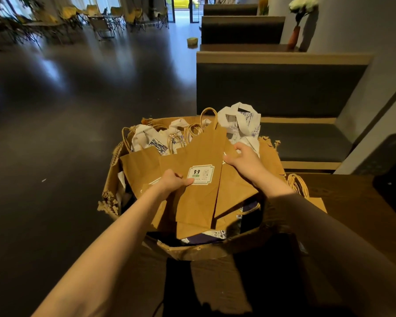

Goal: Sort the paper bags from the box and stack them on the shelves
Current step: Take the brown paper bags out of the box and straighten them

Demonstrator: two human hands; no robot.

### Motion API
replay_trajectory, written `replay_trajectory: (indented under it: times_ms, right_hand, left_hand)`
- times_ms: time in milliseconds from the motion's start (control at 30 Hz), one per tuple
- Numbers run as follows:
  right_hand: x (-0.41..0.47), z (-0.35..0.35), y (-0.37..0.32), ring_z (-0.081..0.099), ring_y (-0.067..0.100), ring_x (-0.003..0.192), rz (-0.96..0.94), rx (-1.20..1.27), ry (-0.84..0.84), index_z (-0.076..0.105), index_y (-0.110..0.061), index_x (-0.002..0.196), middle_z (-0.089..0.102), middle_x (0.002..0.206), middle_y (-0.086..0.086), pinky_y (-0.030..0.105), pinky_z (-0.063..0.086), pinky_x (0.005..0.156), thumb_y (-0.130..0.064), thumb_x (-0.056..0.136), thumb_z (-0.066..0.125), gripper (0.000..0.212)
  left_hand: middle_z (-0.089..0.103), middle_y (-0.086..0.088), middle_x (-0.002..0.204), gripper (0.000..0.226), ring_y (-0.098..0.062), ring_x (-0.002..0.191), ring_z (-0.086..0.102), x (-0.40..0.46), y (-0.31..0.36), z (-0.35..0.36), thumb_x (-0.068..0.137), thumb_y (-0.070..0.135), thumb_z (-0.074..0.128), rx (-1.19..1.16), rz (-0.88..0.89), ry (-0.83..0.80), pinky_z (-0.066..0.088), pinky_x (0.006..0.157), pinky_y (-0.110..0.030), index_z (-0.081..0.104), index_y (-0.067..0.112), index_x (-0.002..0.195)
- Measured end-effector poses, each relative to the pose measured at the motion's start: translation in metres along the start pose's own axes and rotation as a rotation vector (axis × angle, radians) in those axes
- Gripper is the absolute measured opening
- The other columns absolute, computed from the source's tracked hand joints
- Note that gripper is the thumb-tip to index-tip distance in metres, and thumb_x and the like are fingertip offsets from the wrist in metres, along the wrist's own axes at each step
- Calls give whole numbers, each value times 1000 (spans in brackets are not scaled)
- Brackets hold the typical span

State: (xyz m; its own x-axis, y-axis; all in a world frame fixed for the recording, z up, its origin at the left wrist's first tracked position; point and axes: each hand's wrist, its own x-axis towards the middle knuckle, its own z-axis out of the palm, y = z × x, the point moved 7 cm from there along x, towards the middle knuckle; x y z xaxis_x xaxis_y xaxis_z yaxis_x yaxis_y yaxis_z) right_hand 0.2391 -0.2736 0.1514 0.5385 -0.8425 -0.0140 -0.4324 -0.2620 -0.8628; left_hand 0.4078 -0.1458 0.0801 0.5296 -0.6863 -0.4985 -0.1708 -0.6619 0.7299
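Your left hand [173, 180] pinches a brown paper bag [199, 179] by its white sticker [200, 175] reading "9.9"; the smaller print is illegible. Your right hand [244, 160] grips a second brown bag [234, 191] just right of it. Both sit over the torn cardboard box [192, 250] of brown and white bags, on a dark glossy floor [66, 110], booth benches [272, 88] to the far right.

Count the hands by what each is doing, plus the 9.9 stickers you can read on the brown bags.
Hands gripping a brown paper bag: 1, the left hand on the stickered brown paper bag
Hands reaching among the bags in the cardboard box: 1, the right hand
Readable 9.9 stickers: 1
Total: 3
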Motion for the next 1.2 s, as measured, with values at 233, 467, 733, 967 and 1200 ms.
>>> replay_trajectory:
  times_ms: [233,467,733,967,1200]
  right_hand:
    - [-8,-11,-27,64,18,96,-56,131,-36,58,-13,115,66,108,3,33,53,82,-17,89,62,26]
    - [-21,-23,-53,58,5,95,-188,383,72,53,-16,116,59,101,-12,17,49,81,-12,98,47,20]
    - [-24,6,-52,56,8,107,-210,436,28,49,-8,129,58,117,-2,13,46,88,-26,99,44,35]
    - [-18,15,-44,57,15,112,-210,387,-87,49,-11,129,60,123,2,25,48,93,-17,98,48,32]
    - [3,39,-8,54,10,70,20,253,-241,56,-10,119,59,85,-3,19,43,59,-34,103,30,39]
  left_hand:
    - [62,-8,89,16,-18,78,56,-22,4,-11,90,17,62,-438,30,-78,47,69,-28,50,7,86]
    - [66,-7,107,25,-16,86,64,-45,34,-30,93,12,55,-809,178,-16,54,62,-26,51,11,117]
    - [63,-12,120,39,-24,106,62,-63,59,-31,88,3,61,-722,327,115,52,88,-37,52,6,125]
    - [61,-10,120,47,-23,106,61,-69,58,-35,84,4,66,-541,445,176,52,92,-38,44,9,125]
    - [59,-4,118,40,-17,106,60,-70,43,-61,89,-4,55,-561,538,300,55,80,-24,44,14,124]
